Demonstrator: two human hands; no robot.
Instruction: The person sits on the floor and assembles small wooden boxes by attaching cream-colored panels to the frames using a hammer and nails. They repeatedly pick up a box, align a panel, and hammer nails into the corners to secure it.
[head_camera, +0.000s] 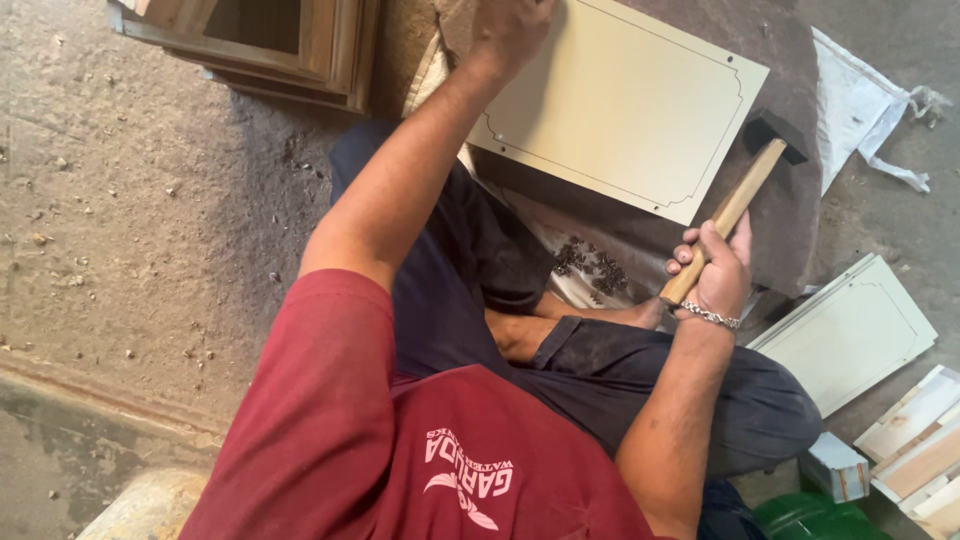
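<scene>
On a rough concrete floor (130, 200), the left hand (510, 25) presses down on the cream panel (625, 100), steadying it, while the right hand (715, 270) grips a wooden-handled hammer (735, 205) raised beside it.

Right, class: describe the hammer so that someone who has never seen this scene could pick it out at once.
Start at the big cream panel lying in front of the seated person. Just off its lower right corner, the right hand grips the hammer. Its pale wooden handle and black head set it apart from the flat boards around it.
</scene>
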